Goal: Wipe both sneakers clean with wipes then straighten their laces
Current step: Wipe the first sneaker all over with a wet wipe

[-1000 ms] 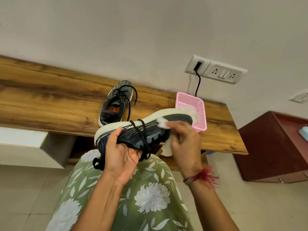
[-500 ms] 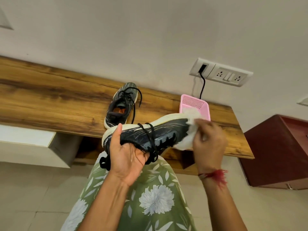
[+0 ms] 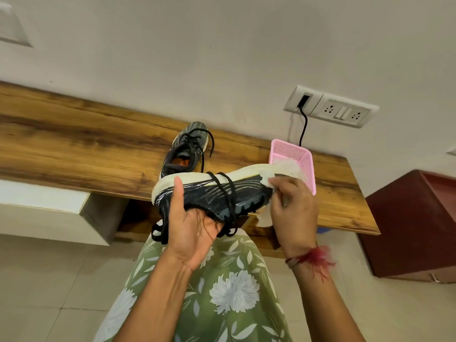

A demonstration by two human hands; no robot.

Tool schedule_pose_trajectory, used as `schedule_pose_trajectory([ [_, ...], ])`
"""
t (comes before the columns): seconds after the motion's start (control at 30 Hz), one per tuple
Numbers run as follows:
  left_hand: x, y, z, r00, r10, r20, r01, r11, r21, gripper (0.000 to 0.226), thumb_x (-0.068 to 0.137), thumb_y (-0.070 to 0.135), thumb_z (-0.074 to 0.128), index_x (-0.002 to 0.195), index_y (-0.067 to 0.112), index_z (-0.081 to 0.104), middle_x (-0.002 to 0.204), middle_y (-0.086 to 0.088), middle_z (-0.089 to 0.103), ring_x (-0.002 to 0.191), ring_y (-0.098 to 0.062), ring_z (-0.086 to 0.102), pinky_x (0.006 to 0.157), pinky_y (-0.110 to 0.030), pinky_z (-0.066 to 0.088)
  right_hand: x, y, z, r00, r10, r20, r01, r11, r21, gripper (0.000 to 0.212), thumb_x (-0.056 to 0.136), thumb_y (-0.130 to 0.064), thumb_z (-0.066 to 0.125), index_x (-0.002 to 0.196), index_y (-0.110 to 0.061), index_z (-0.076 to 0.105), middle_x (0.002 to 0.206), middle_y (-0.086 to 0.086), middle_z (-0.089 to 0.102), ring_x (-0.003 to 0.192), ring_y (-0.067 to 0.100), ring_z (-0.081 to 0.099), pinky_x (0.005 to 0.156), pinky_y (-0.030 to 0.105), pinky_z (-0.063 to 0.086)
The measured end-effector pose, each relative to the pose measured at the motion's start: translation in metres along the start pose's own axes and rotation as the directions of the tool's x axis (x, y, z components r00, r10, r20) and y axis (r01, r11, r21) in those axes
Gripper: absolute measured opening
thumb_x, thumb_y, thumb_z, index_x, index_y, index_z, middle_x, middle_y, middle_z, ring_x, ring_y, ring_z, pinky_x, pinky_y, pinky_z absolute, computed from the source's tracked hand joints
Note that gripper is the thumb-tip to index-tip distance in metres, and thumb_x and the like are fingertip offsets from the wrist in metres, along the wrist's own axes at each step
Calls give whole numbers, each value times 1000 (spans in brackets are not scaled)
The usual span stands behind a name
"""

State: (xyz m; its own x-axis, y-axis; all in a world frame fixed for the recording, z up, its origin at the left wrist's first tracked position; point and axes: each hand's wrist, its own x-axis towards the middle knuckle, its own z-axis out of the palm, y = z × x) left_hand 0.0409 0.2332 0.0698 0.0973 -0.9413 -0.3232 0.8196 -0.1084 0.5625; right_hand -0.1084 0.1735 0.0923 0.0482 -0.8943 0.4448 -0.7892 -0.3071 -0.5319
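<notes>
Sneaker [image 3: 214, 193] is hanging over lap: left hand [image 3: 190, 230] gripping its heel end, right hand [image 3: 293, 206] pinching wipe [image 3: 267, 178] against toe. Second sneaker [image 3: 187, 149] is sitting on far wooden shelf [image 3: 74, 144].

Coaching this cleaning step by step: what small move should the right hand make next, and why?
Probably drag the wipe along the sole edge toward the heel: the right hand holds it at the toe of the held sneaker, while the left hand grips the heel end.
</notes>
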Motion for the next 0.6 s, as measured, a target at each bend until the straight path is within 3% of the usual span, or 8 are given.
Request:
schedule_pose_trajectory([
  [0.1, 1, -3, 0, 1000, -14, 20, 14, 1000, 1, 84, 76, 72, 36, 116, 4, 65, 114, -17, 68, 102, -24, 67, 78, -30, 57, -11, -6, 10, 994, -65, 88, 68, 997, -26, 30, 76, 7, 63, 98, -11, 73, 97, 4, 68, 89, 21, 61, 81, 28, 47],
  [0.23, 2, -5, -4, 999, -25, 31, 25, 1000, 6, 79, 75, 72, 36, 96, 8, 77, 109, -17, 70, 99, -22, 68, 78, -29, 56, -40, -19, 18, 940, -235, 249, 237, 971, 21, 30, 77, 3, 63, 101, -13, 72, 99, -2, 67, 92, 15, 57, 83, 20, 43],
  [0.4, 2, -6, 0, 996, -53, 67, 53, 999, -6, 83, 74, 72, 37, 103, 3, 74, 113, -19, 68, 104, -26, 67, 79, -30, 56, -22, -7, 18, 991, -87, 98, 91, 995, -30, 32, 76, 7, 64, 103, -10, 71, 98, 3, 65, 90, 19, 56, 78, 32, 49],
  [0.5, 3, -6, 0, 997, -44, 59, 47, 998, -51, 80, 75, 72, 37, 97, 6, 77, 110, -17, 70, 99, -23, 68, 81, -31, 55, -34, -16, 17, 927, -300, 224, 298, 953, 45, 28, 77, 5, 64, 101, -10, 71, 97, 1, 66, 89, 17, 59, 77, 27, 49],
  [0.53, 4, -6, -2, 998, -38, 48, 41, 997, -60, 80, 76, 72, 37, 97, 6, 77, 109, -16, 70, 99, -22, 67, 85, -32, 54, -33, -17, 15, 918, -310, 247, 288, 950, 120, 27, 79, 4, 61, 100, -11, 71, 96, -1, 66, 88, 14, 60, 76, 26, 49],
  [0.6, 5, -5, -4, 999, -29, 22, 31, 997, -76, 83, 76, 72, 36, 104, 3, 72, 111, -18, 69, 101, -25, 66, 93, -36, 49, -20, -12, 11, 973, -98, 209, 25, 944, 329, 26, 83, 4, 57, 97, -16, 67, 92, -3, 65, 85, 9, 61, 74, 25, 50],
])
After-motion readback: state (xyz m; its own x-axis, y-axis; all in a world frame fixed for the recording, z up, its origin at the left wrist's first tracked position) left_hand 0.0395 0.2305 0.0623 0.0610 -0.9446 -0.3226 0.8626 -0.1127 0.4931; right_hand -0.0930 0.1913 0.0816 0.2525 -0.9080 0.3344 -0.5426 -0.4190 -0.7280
